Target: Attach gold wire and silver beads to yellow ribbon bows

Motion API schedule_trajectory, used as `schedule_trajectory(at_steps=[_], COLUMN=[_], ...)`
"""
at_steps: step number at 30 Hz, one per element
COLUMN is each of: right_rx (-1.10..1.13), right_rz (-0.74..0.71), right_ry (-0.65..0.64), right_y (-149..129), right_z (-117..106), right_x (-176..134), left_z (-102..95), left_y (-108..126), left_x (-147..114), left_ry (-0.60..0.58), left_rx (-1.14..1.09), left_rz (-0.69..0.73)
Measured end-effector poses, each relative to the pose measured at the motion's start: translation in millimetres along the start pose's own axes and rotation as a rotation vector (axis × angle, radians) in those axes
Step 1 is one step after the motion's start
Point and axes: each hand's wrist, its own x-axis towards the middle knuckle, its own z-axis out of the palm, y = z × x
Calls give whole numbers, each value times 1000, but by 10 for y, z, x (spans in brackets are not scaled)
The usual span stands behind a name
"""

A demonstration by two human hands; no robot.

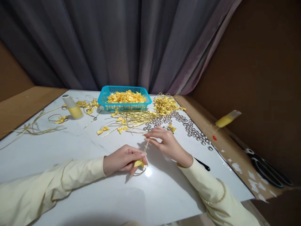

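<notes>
My left hand [128, 159] pinches a small yellow ribbon bow [139, 163] over the white board. A loop of gold cord [140, 174] hangs below the bow. Two thin cord ends [146, 145] rise from it, and the fingertips of my right hand [166, 141] are closed on them. Beyond my right hand lie many silver beads [192, 130] and a loose yellow bow [172, 127]. A bundle of gold cords [138, 118] lies behind both hands, with several bows at its left. Whether a bead sits on the held cord is hidden by my fingers.
A blue basket [101, 101] of yellow bows stands at the back, beside a heap of looped bows [165, 104]. At left are a yellow bottle [74, 110] and loose cords [35, 129]. Rightward lie another bottle [227, 119], black scissors [265, 171], paper scraps [252, 180] and a black tool [203, 164].
</notes>
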Motion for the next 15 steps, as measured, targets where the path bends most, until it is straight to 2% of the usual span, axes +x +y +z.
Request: schedule_trajectory(at_steps=[5,9,13,15], right_rx=[-276,-526,-698,-666], right_rz=[98,158,256,289], right_ry=[72,164,28,-8], right_y=[125,171,242,253], right_z=[-241,-545,-638,-586], right_x=[-37,-354,-863,-1035], left_z=[-10,-27,-33,-30], left_y=[6,-19,-28,-23], left_x=[-4,-9,-14,-16], left_ry=[17,25,45,45], left_rx=[-39,-88,-144,-164], left_rz=[-11,3,20,25])
